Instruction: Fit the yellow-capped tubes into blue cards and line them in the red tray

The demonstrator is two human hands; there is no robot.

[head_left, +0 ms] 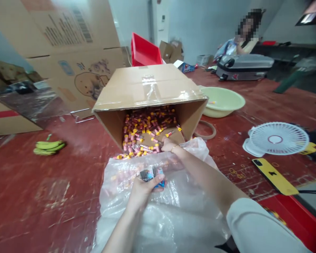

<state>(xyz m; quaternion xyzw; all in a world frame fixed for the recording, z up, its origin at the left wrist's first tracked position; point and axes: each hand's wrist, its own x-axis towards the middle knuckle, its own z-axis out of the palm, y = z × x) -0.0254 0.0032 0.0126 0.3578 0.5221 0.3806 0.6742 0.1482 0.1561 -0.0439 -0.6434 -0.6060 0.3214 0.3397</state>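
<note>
My left hand point(149, 186) is closed around a small stack of printed packets point(150, 173), dark and blue, above a clear plastic bag point(171, 211). At the mouth of a cardboard box point(147, 88) lying on its side, my right hand point(170, 144) reaches in among small tubes point(147, 124) with pink bodies and yellow caps. Its fingers are curled and partly hidden; whatever they hold cannot be made out. Tubes pile up toward the back and left of the box and spill to its front edge, with some under the bag.
A pale green basin point(223, 100) and a roll of tape point(206, 130) stand right of the box. Further right are a white fan point(276, 138) and a yellow phone point(276, 177). Bananas point(48, 147) lie left. Behind are a red bin point(146, 51), a suitcase point(244, 66) and a person point(249, 45).
</note>
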